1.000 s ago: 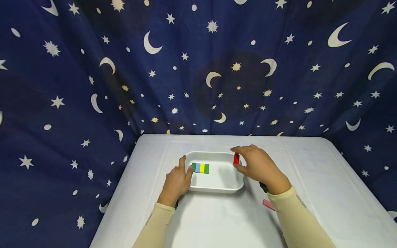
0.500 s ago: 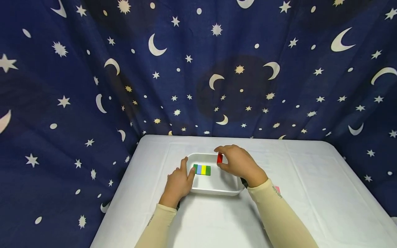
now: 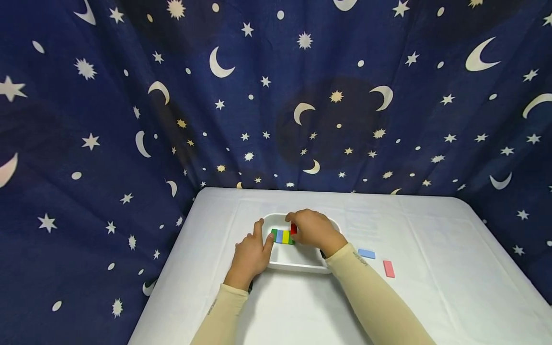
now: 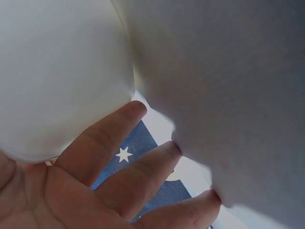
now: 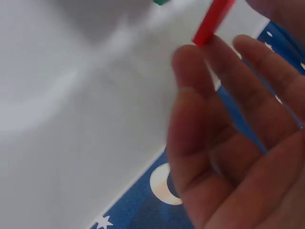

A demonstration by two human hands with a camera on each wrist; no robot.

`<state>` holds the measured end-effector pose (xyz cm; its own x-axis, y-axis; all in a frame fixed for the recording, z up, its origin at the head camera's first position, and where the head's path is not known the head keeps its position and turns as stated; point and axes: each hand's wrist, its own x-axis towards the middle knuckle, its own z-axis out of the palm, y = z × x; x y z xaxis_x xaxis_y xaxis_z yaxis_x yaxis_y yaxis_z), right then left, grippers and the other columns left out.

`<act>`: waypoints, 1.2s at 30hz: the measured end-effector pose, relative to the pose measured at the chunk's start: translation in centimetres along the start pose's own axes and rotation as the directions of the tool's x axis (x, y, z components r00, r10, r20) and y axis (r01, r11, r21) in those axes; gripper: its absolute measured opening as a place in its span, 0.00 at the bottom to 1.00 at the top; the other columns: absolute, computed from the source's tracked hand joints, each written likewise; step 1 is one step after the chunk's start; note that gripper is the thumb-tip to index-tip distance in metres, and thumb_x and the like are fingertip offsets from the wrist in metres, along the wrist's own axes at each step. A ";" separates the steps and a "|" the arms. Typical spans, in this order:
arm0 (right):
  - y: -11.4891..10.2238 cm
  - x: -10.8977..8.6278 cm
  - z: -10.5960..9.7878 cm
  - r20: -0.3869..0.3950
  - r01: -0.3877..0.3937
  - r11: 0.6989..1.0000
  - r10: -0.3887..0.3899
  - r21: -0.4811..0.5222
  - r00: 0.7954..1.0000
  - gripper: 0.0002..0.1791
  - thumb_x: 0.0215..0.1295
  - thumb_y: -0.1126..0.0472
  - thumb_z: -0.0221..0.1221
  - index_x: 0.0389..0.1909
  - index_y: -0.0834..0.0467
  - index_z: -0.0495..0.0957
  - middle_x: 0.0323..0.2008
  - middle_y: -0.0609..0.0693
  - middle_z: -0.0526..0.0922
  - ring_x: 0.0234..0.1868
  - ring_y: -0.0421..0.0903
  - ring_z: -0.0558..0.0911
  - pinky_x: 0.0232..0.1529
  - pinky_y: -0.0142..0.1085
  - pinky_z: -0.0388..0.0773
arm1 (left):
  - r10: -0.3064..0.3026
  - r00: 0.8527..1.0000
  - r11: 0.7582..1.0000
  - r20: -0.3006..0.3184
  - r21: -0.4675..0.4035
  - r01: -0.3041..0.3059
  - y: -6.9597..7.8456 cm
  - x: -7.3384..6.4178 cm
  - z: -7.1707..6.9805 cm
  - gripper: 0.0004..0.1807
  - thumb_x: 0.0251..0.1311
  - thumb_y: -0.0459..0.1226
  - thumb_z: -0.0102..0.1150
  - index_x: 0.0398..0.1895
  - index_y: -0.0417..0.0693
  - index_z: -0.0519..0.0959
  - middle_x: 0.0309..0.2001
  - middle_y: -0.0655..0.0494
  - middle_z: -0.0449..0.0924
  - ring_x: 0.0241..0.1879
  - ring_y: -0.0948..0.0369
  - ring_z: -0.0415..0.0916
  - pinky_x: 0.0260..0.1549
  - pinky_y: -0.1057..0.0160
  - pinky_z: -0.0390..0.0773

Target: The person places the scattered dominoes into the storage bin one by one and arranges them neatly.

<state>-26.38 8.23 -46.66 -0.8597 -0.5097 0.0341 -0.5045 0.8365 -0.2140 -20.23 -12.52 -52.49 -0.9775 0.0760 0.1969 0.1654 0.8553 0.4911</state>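
A white tray (image 3: 297, 266) stands on the table. A row of flat blocks lies at its left: green (image 3: 274, 235), light blue (image 3: 280, 235), yellow (image 3: 286, 237) and green (image 3: 292, 241). My left hand (image 3: 249, 253) rests at the tray's left end, thumb over the rim beside the row. In the left wrist view its straight fingers (image 4: 138, 176) reach down outside the tray to the white surface. My right hand (image 3: 314, 230) pinches a red block (image 3: 293, 229) at the row's right end; whether the red block touches the row, I cannot tell. The red block (image 5: 209, 24) also shows in the right wrist view.
On the white table (image 3: 293, 311), right of the tray, lie a light blue block (image 3: 366, 253) and a pink block (image 3: 389, 269). A dark blue curtain (image 3: 267, 96) with moons and stars hangs behind the table and at its sides.
My right hand has carried the red block leftward from the tray's right end to the row. The light blue block on the table has come into view. My left hand stays at the tray.
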 end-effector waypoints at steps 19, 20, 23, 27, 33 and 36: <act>0.6 0.5 1.7 0.096 -0.061 0.995 0.068 -0.078 0.993 0.28 0.51 0.64 0.78 0.56 0.48 0.87 0.27 0.39 0.79 0.30 0.45 0.78 0.37 0.47 0.79 | 0.007 1.000 1.000 0.001 0.011 -0.007 -0.1 -0.1 0.1 0.35 0.82 0.55 0.43 0.80 0.43 0.60 0.46 0.32 0.86 0.46 0.38 0.86 0.45 0.30 0.78; 0.6 0.5 1.7 0.096 -0.062 0.995 0.069 -0.078 0.993 0.28 0.52 0.63 0.78 0.56 0.48 0.87 0.27 0.39 0.79 0.30 0.45 0.78 0.37 0.47 0.79 | 0.009 1.000 1.000 0.001 0.013 -0.009 -0.2 -0.1 0.1 0.35 0.82 0.56 0.43 0.80 0.43 0.59 0.46 0.32 0.86 0.46 0.38 0.86 0.45 0.30 0.78; 0.5 0.5 1.6 0.097 -0.062 0.995 0.069 -0.076 0.993 0.28 0.52 0.62 0.79 0.56 0.48 0.87 0.27 0.39 0.78 0.30 0.46 0.77 0.37 0.47 0.79 | 0.010 1.000 1.000 -0.001 0.013 -0.010 -0.1 -0.1 0.0 0.35 0.82 0.56 0.43 0.80 0.43 0.59 0.46 0.32 0.86 0.46 0.38 0.86 0.44 0.31 0.78; 0.4 0.4 1.6 0.097 -0.066 0.995 0.073 -0.074 0.993 0.28 0.52 0.62 0.79 0.56 0.48 0.86 0.26 0.39 0.78 0.30 0.46 0.77 0.37 0.47 0.79 | 0.008 1.000 1.000 0.003 0.007 -0.008 0.0 -0.1 -0.1 0.35 0.82 0.55 0.44 0.80 0.43 0.59 0.46 0.32 0.86 0.46 0.38 0.86 0.44 0.30 0.78; 0.5 0.2 1.6 0.110 -0.074 0.995 0.081 -0.072 0.991 0.30 0.52 0.60 0.79 0.58 0.48 0.86 0.27 0.39 0.79 0.31 0.46 0.78 0.39 0.47 0.79 | -0.004 1.000 1.000 0.009 0.004 0.004 0.1 -0.1 0.0 0.35 0.82 0.55 0.43 0.80 0.44 0.59 0.47 0.31 0.85 0.47 0.37 0.85 0.47 0.29 0.77; 0.4 -0.1 1.2 0.118 -0.086 0.994 0.093 -0.069 0.989 0.31 0.51 0.58 0.79 0.60 0.47 0.85 0.31 0.39 0.81 0.32 0.45 0.78 0.39 0.47 0.79 | -0.009 1.000 1.000 0.002 0.004 0.009 0.1 -0.1 0.0 0.34 0.82 0.55 0.44 0.80 0.44 0.59 0.47 0.31 0.85 0.47 0.37 0.85 0.47 0.29 0.77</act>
<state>-26.43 8.35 -47.94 -0.8874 -0.4497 -0.1013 -0.4335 0.8889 -0.1482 -20.15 -12.47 -52.42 -0.9793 0.0689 0.1905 0.1556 0.8579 0.4897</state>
